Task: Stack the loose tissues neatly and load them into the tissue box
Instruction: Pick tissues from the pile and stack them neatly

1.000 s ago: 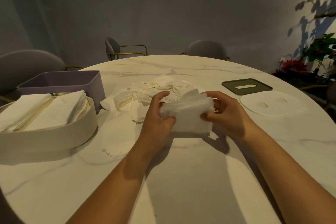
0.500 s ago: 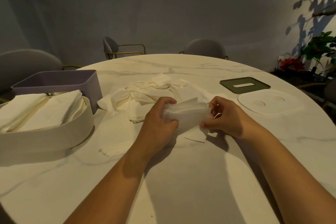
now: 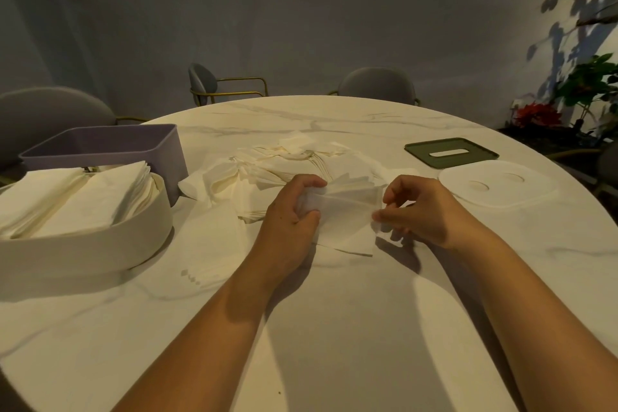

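Note:
A white tissue (image 3: pixel 347 211) lies partly folded on the marble table, just in front of a loose pile of tissues (image 3: pixel 267 170). My left hand (image 3: pixel 294 211) grips the tissue's left end with curled fingers. My right hand (image 3: pixel 418 207) pinches its right edge between thumb and fingertips. At the far left stands a white tissue box (image 3: pixel 83 244) with stacked tissues (image 3: pixel 77 197) inside it.
A purple box (image 3: pixel 110 147) stands behind the white one. A dark green slotted lid (image 3: pixel 451 152) and a white lid (image 3: pixel 498 186) lie at the right. Chairs ring the round table (image 3: pixel 334 328), and a plant stands at the far right.
Both hands have lowered the tissue from the air onto the table and spread it wider. My right hand has shifted right along its edge.

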Motion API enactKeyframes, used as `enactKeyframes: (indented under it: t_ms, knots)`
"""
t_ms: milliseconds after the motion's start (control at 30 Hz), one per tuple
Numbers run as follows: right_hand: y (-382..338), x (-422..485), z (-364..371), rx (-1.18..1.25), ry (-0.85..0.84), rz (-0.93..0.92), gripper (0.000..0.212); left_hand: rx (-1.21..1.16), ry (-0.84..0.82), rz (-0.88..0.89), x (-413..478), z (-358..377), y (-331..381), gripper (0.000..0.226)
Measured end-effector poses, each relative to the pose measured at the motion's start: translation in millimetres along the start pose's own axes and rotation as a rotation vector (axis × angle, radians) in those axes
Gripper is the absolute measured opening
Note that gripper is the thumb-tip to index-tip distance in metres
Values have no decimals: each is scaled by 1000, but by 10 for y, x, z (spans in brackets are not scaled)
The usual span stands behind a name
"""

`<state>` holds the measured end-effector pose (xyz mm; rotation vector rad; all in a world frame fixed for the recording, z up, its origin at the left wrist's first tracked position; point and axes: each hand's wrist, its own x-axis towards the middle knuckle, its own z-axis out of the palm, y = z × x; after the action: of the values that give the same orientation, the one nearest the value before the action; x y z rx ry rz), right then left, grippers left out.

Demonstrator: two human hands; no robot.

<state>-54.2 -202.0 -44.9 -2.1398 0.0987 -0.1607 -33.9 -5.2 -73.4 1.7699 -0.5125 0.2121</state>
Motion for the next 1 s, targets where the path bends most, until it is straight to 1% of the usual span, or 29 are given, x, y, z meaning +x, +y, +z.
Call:
enactKeyframes:
  t_ms: [100,167,333,500,767,867,933,967,1000]
  knots:
    - [33,7,24,-82,-59,19,16,18,7,8,0,-1,-9,47]
    - [45,16,43,-84,-53,10,10,14,4,2,-2,1,-6,46]
    - [41,43,43,-17,84,-2,7,-22,1,-16,-4,5,12,40]
    - [18,56,39,-2,198,-81,4,-27,-8,-54,0,12,39,41]
    - [25,65,60,104,226,-224,9,6,-15,-56,-1,18,32,39]
    - [45,96,127,63,218,-284,15,6,-15,-64,2,25,34,36]
    - [56,124,153,34,225,-271,14,16,-12,-60,1,22,41,37]
    - [58,138,150,41,217,-243,20,9,-11,-56,0,19,45,40]
    - [65,148,139,52,181,-200,36,-15,-11,-51,-5,15,47,45]
